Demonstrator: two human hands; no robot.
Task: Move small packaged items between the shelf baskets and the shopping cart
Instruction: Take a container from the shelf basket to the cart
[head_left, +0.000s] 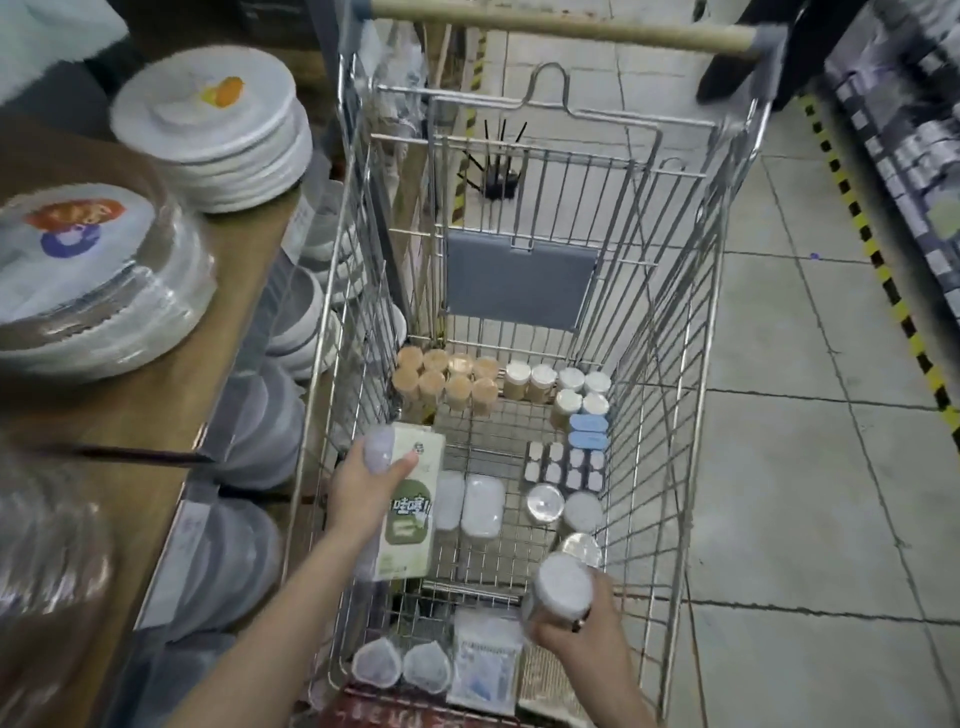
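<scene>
A wire shopping cart (670, 395) stands in front of me, seen from above. My left hand (363, 488) holds a tall white and green carton (410, 514) together with a small clear round container (378, 451), inside the cart at its left side. My right hand (582, 629) grips a white-lidded jar (561, 584) low at the cart's near right. On the cart floor stand tan-lidded tubes (441, 382), white-lidded tubes (566, 389), blue packs (588, 431), a tray of small white boxes (563, 467) and clear oblong boxes (475, 506).
A wooden shelf (156, 405) at the left carries stacked white plates (218, 130) and wrapped plates (88, 280); bowls sit on lower shelves. Bagged items (400, 667) and a sachet pack (485, 667) lie at the cart's near end. Tiled floor with a yellow-black stripe (872, 249) runs right.
</scene>
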